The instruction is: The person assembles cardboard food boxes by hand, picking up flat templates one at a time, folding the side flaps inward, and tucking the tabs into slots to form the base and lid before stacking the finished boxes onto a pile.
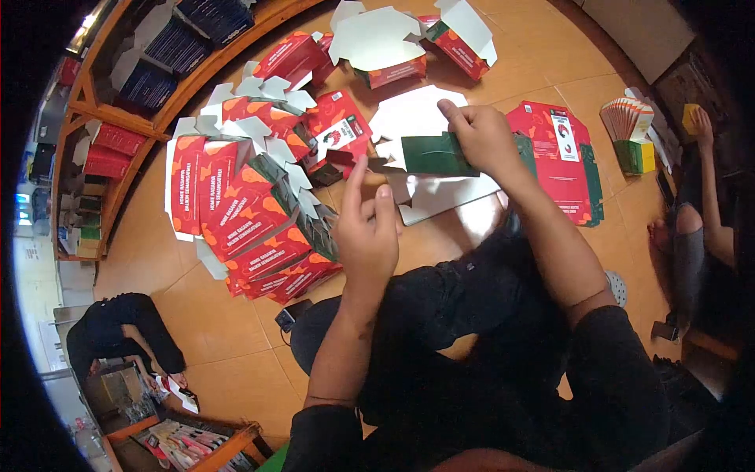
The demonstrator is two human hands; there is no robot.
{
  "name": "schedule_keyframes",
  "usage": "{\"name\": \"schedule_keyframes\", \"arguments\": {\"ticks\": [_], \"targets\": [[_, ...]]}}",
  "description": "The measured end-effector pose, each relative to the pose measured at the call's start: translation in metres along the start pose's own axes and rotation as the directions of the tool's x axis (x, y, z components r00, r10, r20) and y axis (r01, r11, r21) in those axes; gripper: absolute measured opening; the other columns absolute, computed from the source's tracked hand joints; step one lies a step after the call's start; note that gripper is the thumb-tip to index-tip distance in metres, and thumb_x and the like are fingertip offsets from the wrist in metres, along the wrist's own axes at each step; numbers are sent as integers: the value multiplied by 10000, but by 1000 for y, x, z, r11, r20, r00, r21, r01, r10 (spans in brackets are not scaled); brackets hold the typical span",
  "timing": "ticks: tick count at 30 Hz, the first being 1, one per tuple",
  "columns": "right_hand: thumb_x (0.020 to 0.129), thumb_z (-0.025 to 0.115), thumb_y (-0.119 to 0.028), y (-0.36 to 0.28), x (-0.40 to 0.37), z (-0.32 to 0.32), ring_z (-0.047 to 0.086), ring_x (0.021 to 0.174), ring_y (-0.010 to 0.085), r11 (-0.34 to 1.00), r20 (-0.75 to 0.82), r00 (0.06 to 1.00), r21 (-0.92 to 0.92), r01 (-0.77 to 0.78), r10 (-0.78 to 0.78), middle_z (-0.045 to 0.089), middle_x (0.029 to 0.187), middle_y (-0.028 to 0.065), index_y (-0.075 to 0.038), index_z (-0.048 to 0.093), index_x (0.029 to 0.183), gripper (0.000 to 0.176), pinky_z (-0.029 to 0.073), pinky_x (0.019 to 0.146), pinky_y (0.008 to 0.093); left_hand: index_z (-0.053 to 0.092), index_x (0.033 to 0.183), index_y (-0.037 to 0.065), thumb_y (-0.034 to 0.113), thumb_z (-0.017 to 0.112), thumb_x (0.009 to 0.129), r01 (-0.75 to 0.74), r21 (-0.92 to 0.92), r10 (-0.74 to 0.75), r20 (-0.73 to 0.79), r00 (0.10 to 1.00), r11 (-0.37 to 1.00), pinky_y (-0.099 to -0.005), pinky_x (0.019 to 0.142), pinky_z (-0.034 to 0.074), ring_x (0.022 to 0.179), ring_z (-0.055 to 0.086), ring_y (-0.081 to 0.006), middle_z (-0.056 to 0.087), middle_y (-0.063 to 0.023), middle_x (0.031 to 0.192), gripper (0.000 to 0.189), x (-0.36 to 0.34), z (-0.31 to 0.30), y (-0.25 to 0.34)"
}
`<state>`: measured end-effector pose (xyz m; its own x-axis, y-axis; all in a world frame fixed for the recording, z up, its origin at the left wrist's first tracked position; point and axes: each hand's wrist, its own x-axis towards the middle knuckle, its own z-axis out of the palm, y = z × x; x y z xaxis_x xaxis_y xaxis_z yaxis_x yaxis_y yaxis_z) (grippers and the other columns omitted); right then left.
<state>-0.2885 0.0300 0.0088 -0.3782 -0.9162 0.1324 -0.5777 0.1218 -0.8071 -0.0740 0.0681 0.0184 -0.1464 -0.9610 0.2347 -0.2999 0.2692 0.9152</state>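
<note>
A partly folded carton (431, 154), white inside with a dark green side panel, is upright in front of me. My right hand (481, 141) is closed on its right end, thumb on top. Just left of the carton, my left hand (368, 232) is raised with the index finger pointing up and the thumb apart, nothing held in it. Beyond the left hand's fingertips lies a red carton (340, 130) with a printed white panel. A white flat piece (448, 193) lies under the carton, and flat red and green cartons (550, 161) are stacked to the right.
Many red folded cartons (252, 216) are heaped at left; opened white-flapped boxes (377, 43) stand at the back. A wooden shelf (169, 102) curves along the left. One person (126, 330) bends at lower left; another person's hand (702, 126) holds a yellow box at right.
</note>
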Motion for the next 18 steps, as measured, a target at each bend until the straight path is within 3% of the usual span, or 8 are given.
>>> {"name": "schedule_keyframes", "arguments": {"ticks": [2,4,7,8,10,11,15,18], "targets": [[948,542,-518,3,-1,5,542,502,353,999,-10,1000,34,22,-22,563,556,211,31,656,638,641,429,558,459,391,1458,47,151,495,1014,162,-188,-156,46,987,969,-197,430,335,442,429,-42,541,-1,567,468,10,8,-22],[949,548,-516,4,-3,9,490,457,280,993,66,994,86,85,-91,534,511,168,35,647,638,640,406,523,428,274,1508,36,158,478,1021,237,-88,-221,162,962,968,-219,489,436,544,562,-68,602,-40,655,542,18,0,-32],[947,561,-511,2,-6,12,441,441,217,980,31,994,177,96,-103,495,481,133,32,631,625,636,384,498,400,108,1539,58,268,438,1047,376,-367,-301,247,921,851,-237,345,432,507,578,-103,648,-95,726,629,24,7,-46],[947,561,-511,1,-6,12,441,441,217,979,34,994,179,96,-104,495,481,133,32,631,625,636,384,498,400,108,1539,58,268,438,1047,377,-366,-303,244,921,851,-237,345,432,507,578,-103,648,-95,726,629,22,11,-47],[945,572,-501,-1,-6,11,450,445,185,990,40,996,118,79,-85,485,477,123,26,626,621,621,383,492,389,374,1289,78,262,404,1058,511,-386,-480,181,858,768,-247,356,420,374,407,-77,638,-133,746,297,21,15,-40],[945,572,-501,-2,-7,11,450,445,185,990,41,995,117,80,-86,485,477,123,26,626,621,621,383,492,389,380,1137,81,281,401,1059,469,-401,-416,216,883,787,-233,397,444,403,454,-91,648,-153,781,216,20,14,-44],[937,578,-497,0,-7,10,460,452,251,992,66,992,75,105,-110,509,497,152,32,624,633,612,398,513,408,430,1168,67,320,419,1053,319,-330,-260,209,943,889,-232,473,474,471,548,-125,669,-160,817,278,22,8,-62],[931,583,-488,-8,-13,11,493,477,307,989,165,975,28,143,-146,541,536,185,25,634,648,588,412,535,424,516,1137,10,332,483,1024,143,12,-141,272,952,990,-335,539,494,559,666,-207,674,-126,650,343,18,2,-47]]}}
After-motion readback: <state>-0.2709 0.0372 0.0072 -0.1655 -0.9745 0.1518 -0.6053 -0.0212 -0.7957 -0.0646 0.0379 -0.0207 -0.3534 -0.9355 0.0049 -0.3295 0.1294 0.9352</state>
